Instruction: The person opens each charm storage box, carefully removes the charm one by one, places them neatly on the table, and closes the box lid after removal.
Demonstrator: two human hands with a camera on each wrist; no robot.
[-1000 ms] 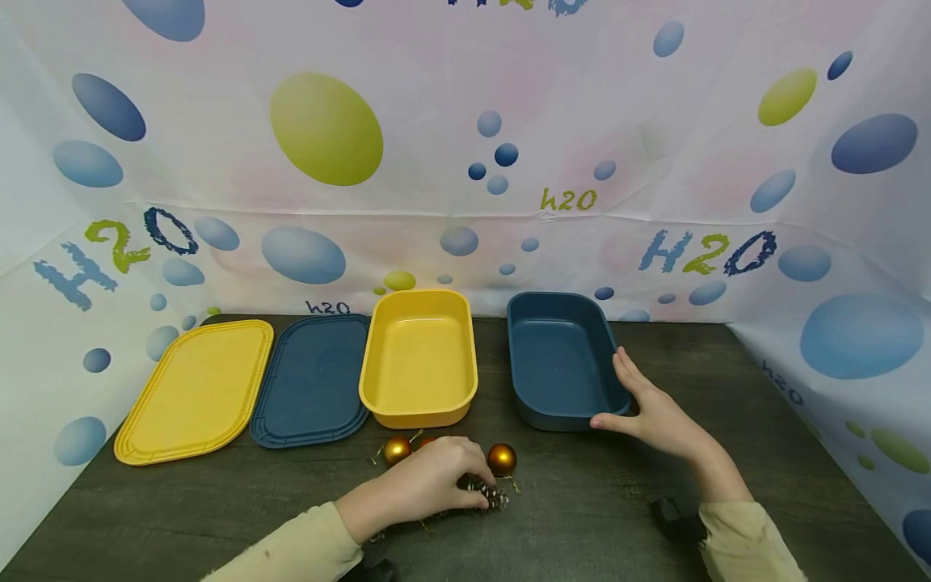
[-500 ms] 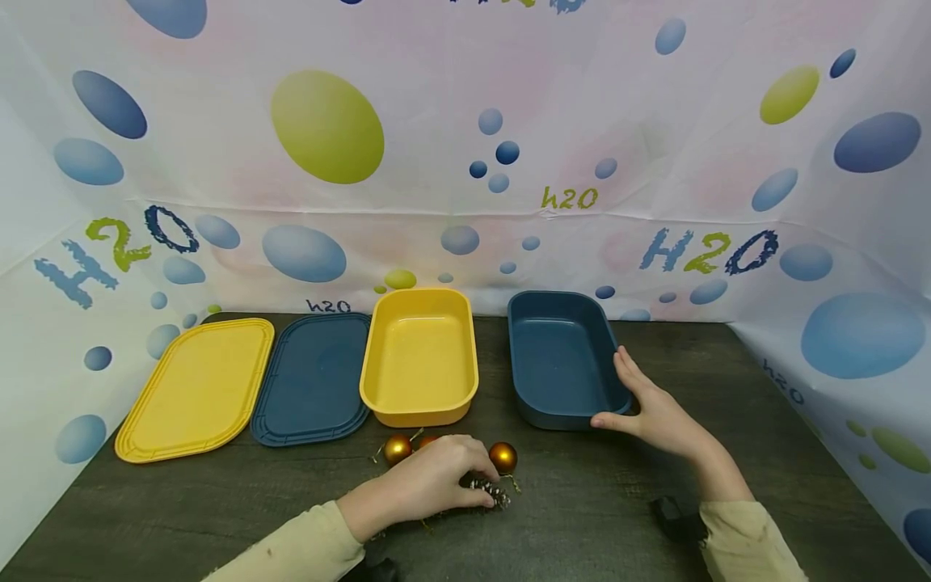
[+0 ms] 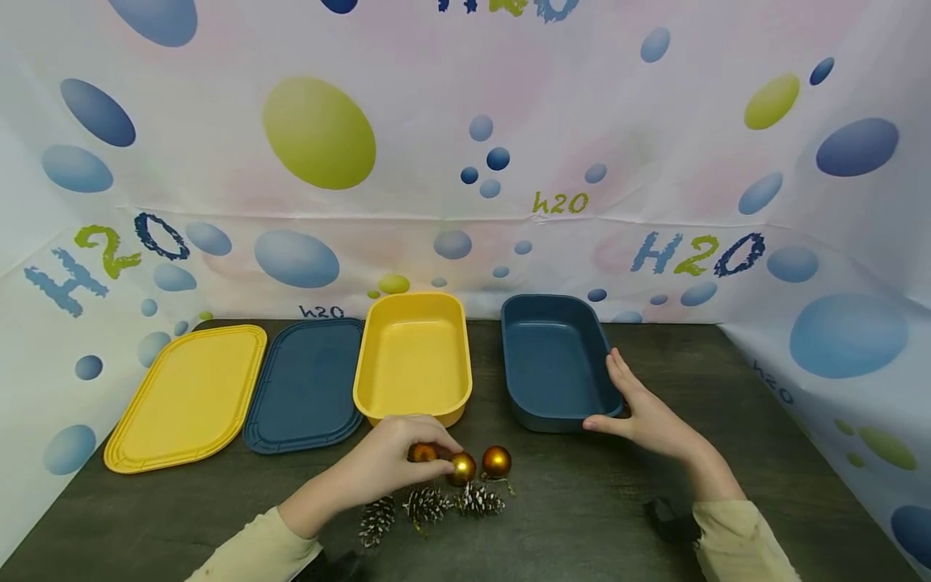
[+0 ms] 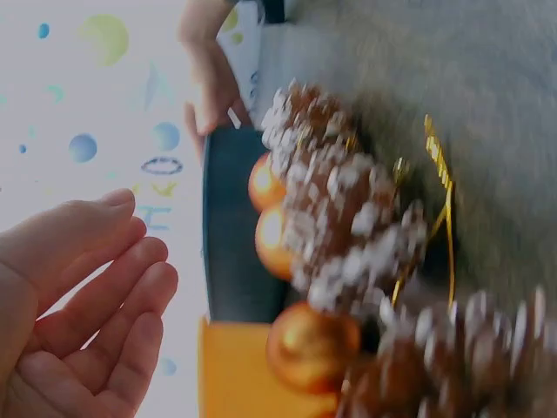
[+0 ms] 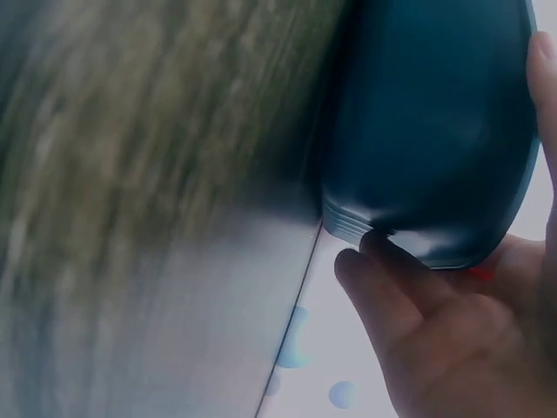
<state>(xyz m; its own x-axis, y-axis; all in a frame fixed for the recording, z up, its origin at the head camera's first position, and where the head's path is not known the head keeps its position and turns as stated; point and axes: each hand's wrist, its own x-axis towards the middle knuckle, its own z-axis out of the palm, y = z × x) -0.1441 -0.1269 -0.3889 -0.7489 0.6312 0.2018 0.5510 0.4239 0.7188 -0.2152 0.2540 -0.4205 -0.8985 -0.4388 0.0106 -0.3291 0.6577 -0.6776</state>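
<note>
My left hand [image 3: 393, 459] hovers over a row of shiny gold Christmas balls [image 3: 497, 461], fingers loosely bent. In the head view its thumb overlaps the edge of one gold ball [image 3: 461, 468]. The left wrist view shows that hand [image 4: 96, 305] with nothing between thumb and fingers, apart from the balls [image 4: 313, 347]. White-tipped pine cones [image 3: 427, 504] lie on the near side of the balls. My right hand [image 3: 655, 420] holds the near right corner of a blue plastic container [image 3: 556, 364], thumb at the front rim and fingers along the side [image 5: 426, 139].
A yellow container [image 3: 414, 356] stands left of the blue one, behind the balls. Farther left, a blue lid [image 3: 305, 388] and a yellow lid [image 3: 189, 396] lie flat on the dark table [image 3: 567, 517]. A white patterned sheet [image 3: 436, 162] hangs behind.
My left hand has moved left and slightly up off the pine cones, uncovering them and a gold ball. My right hand stays at the blue container. The head view has shifted slightly.
</note>
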